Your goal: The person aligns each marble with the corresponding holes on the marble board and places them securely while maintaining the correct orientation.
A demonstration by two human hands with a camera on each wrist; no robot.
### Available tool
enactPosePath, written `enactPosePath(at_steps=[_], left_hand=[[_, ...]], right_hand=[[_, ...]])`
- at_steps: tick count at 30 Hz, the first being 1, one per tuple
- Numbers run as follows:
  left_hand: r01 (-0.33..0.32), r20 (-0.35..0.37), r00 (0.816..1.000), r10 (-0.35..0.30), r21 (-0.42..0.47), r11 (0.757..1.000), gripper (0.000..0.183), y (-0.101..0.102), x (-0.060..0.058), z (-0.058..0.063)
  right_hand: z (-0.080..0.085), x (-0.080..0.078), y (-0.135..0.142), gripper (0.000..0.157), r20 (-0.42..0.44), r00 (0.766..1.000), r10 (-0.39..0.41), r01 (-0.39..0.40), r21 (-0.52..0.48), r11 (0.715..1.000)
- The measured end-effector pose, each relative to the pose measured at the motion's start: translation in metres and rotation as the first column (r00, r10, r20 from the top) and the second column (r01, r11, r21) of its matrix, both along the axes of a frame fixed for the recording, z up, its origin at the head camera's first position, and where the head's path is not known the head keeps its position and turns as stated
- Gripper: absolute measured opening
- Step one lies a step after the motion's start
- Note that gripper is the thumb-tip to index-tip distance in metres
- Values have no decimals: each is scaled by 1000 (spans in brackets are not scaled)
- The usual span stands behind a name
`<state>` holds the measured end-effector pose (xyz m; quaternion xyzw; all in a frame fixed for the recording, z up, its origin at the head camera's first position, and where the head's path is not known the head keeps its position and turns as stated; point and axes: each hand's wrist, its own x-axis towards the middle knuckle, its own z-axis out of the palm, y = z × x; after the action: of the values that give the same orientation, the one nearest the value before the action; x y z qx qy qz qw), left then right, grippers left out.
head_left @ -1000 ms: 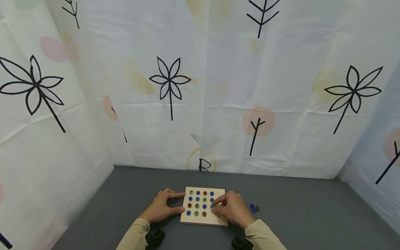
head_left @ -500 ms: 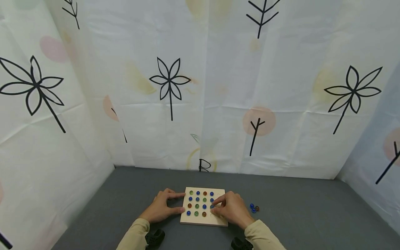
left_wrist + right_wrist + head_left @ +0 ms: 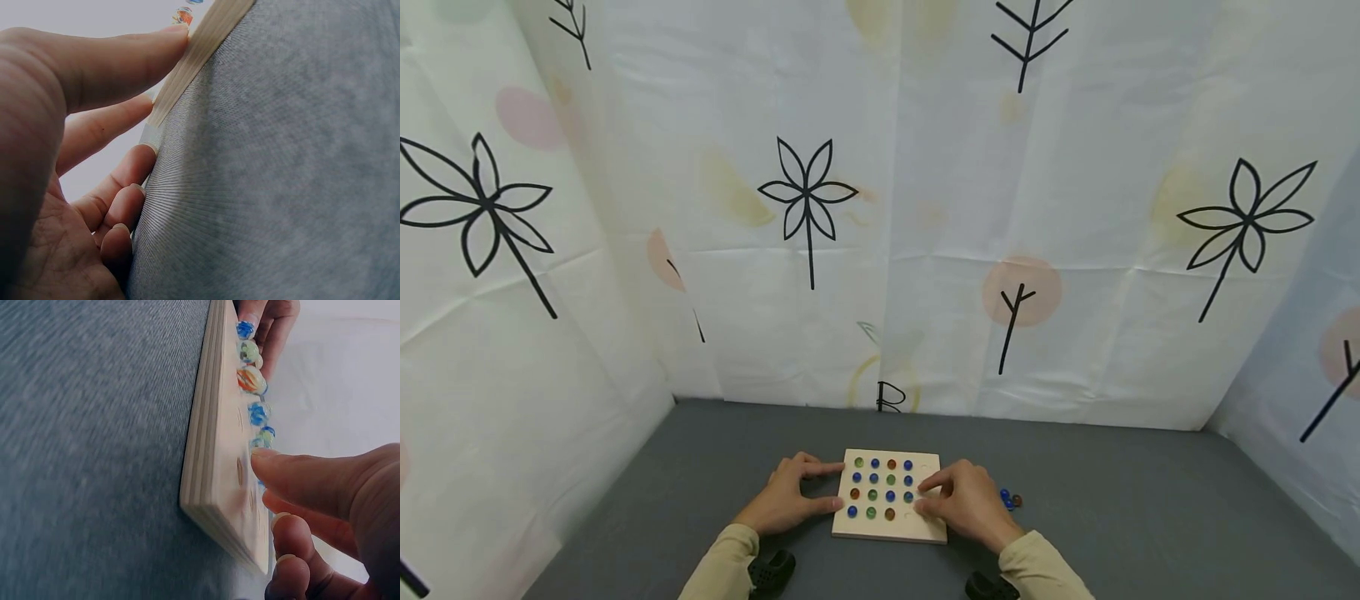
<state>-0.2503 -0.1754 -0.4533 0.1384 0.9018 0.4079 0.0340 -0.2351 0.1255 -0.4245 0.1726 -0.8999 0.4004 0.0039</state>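
Observation:
A pale wooden board (image 3: 891, 529) lies on the grey table, with rows of blue, green and orange-brown glass marbles seated in its hollows. At its left edge my left hand (image 3: 786, 497) rests the thumb and index fingertips, both fairly straight; the left wrist view shows the thumb (image 3: 125, 65) against the wooden side. Over the board's right part is my right hand (image 3: 968, 502), thumb and index apart with no marble between them. A blue-green marble (image 3: 908, 497) sits just left of those fingertips. Bare hollows (image 3: 240, 470) show near the right thumb (image 3: 300, 475).
Several loose marbles (image 3: 1005, 494), blue and brown, lie on the table right of the board, partly behind the right hand. Black perforated pieces (image 3: 772, 573) sit beneath both wrists. White patterned cloth walls (image 3: 925, 333) stand behind and beside the grey table (image 3: 1112, 500).
My right hand has let go of the blue-green marble and shifted slightly right, leaving it in the board. The left hand has stayed at the left edge.

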Motion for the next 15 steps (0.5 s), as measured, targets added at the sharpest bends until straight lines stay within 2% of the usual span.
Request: enactPosePath(at_steps=[15], left_hand=[[-5,-6,1000,5,-1,1000,54,1,2,2]], right_hand=[[4,3,24,20,-10,997,-74,74,23,997]])
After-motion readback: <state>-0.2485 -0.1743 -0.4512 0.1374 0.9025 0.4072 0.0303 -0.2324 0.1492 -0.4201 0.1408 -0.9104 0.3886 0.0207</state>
